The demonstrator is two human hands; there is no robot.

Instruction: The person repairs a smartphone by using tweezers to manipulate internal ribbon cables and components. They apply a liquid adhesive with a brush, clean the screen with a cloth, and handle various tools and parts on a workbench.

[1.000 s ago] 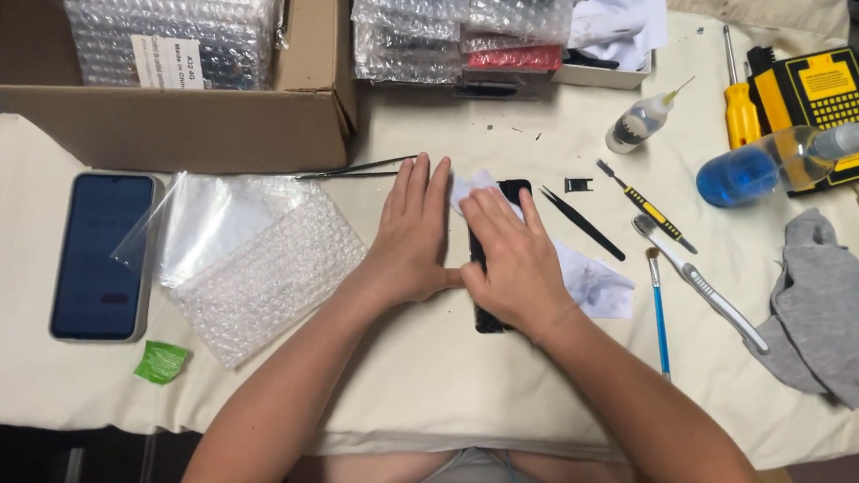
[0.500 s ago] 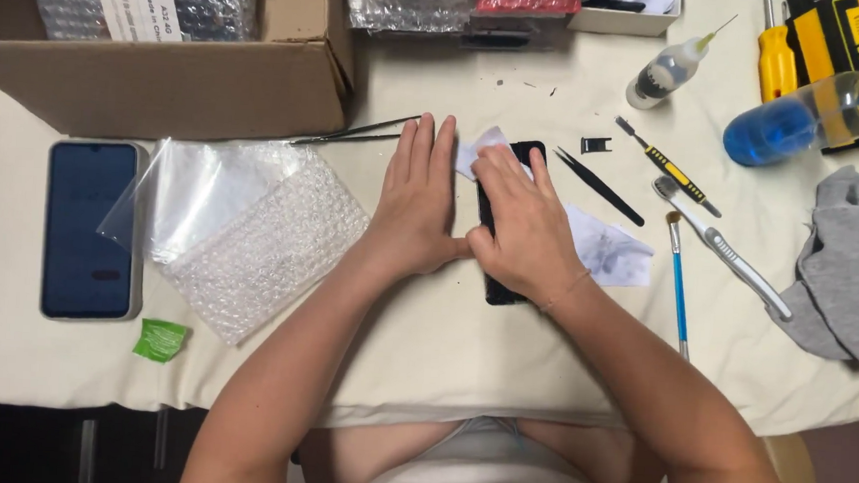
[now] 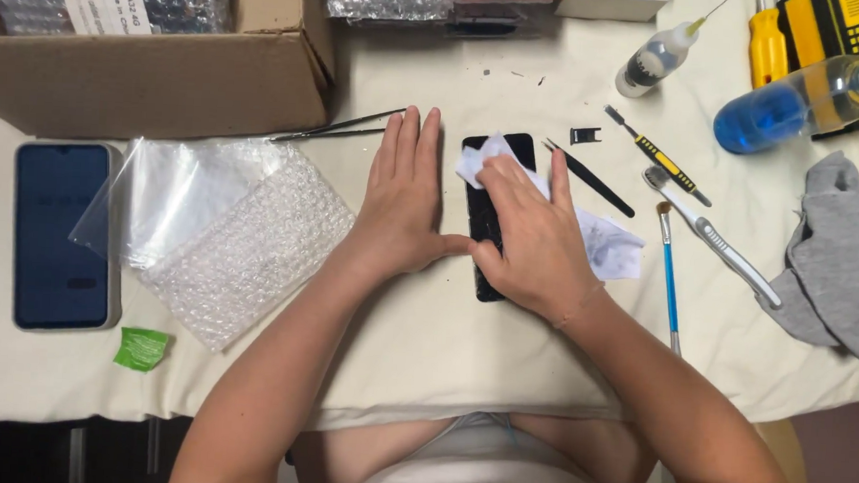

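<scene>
A black phone screen (image 3: 481,225) lies flat on the cream table cover in front of me. My right hand (image 3: 533,232) presses a white wipe (image 3: 475,162) onto its upper part, fingers bent over the cloth. My left hand (image 3: 404,196) lies flat beside the screen's left edge, fingers together and pointing away, thumb touching the screen's side. A crumpled white paper (image 3: 610,246) sits under and to the right of my right hand.
Tweezers (image 3: 337,127), a black spudger (image 3: 589,179), a screwdriver (image 3: 661,158), a blue brush (image 3: 670,279) and a grey-handled tool (image 3: 723,249) lie around. Bubble wrap (image 3: 238,246), a phone (image 3: 63,232), a green scrap (image 3: 142,347), a cardboard box (image 3: 145,70), a grey rag (image 3: 840,263), bottles (image 3: 799,99).
My right hand has slid the white wipe up the screen towards its top edge. The left hand stays flat beside it. The camera has tilted down slightly.
</scene>
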